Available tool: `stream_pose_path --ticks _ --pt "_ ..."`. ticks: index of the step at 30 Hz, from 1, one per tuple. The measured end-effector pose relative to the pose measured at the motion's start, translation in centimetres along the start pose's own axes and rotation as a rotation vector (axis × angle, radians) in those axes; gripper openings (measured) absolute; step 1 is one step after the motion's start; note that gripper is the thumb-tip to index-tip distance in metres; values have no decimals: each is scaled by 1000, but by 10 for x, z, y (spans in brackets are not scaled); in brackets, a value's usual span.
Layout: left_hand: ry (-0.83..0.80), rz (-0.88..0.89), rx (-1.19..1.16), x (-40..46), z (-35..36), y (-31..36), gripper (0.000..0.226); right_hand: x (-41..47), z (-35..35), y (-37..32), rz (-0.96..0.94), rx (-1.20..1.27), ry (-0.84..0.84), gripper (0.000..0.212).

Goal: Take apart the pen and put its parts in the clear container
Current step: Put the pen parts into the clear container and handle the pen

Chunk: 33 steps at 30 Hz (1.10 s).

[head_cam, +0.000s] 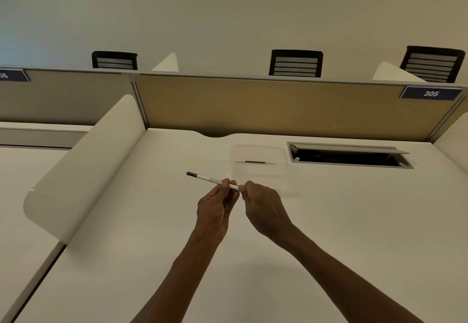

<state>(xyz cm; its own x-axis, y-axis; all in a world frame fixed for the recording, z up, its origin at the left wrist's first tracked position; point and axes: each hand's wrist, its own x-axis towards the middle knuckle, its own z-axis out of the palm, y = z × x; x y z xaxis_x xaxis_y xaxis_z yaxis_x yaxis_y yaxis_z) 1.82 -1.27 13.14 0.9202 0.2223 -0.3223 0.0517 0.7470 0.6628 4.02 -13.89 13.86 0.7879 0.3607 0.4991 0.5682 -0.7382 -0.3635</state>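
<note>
Hands meet over the pale bench (329, 234), with the pen (212, 180) as the fixed point between them. The left hand (215, 211) has its fingers (226, 183) closed round the middle of the white barrel, holding it nearly level above the bench so that the dark cap end juts out free to the pen's left. The right hand (263, 208) pinches the opposite end, its fingers curled shut over the tip, which they hide; this looks like a brace-and-twist or pull grip, one hand anchoring the barrel while the other works an end piece loose. No part appears to have come off the pen in hand yet. The clear container (258, 159) sits on the bench just beyond the pen, close enough for a short reach, and a small dark strip shows inside it, too small to identify. Farther right of the container, a cable hatch (350, 156) stands open in the bench.
</note>
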Motion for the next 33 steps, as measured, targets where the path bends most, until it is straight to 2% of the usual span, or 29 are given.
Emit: stream_pose_path --ticks 4,7,9,11,13,14,16,19,21,24,26,28,31,33 --pt "-41 45 24 1 -3 2 19 7 -1 -24 553 553 -108 40" --pt "-79 76 54 1 -7 3 17 12 -11 -30 979 1087 -246 34" --pt "-96 91 72 1 -7 5 17 15 -17 -29 1149 1349 -292 32" --pt "-98 107 83 1 -5 6 17 19 -20 -30 1257 1495 -291 33" --pt "-88 118 85 2 -2 7 17 21 -22 -31 1257 1501 -292 33" --pt "-83 121 84 2 0 8 19 21 -22 -31 1202 1419 -289 34" --pt "-64 123 78 3 3 9 24 19 -21 -31 942 1021 -259 38" --pt "-31 117 58 2 6 8 20 11 -14 -22 370 231 -166 40" --pt "-17 100 45 2 5 9 17 6 -10 -14 134 -15 -119 34" --pt "-10 62 40 3 4 9 16 4 -5 -4 -22 -101 -77 32" --pt "0 33 20 3 2 7 16 7 -3 -4 21 18 -74 35" --pt "-9 18 -5 3 0 5 17 9 -1 -10 181 285 -60 40" --pt "-32 32 -9 4 1 5 16 13 -2 -24 574 691 -33 45" --pt "-37 50 2 4 1 5 17 15 -4 -29 863 989 -86 41"
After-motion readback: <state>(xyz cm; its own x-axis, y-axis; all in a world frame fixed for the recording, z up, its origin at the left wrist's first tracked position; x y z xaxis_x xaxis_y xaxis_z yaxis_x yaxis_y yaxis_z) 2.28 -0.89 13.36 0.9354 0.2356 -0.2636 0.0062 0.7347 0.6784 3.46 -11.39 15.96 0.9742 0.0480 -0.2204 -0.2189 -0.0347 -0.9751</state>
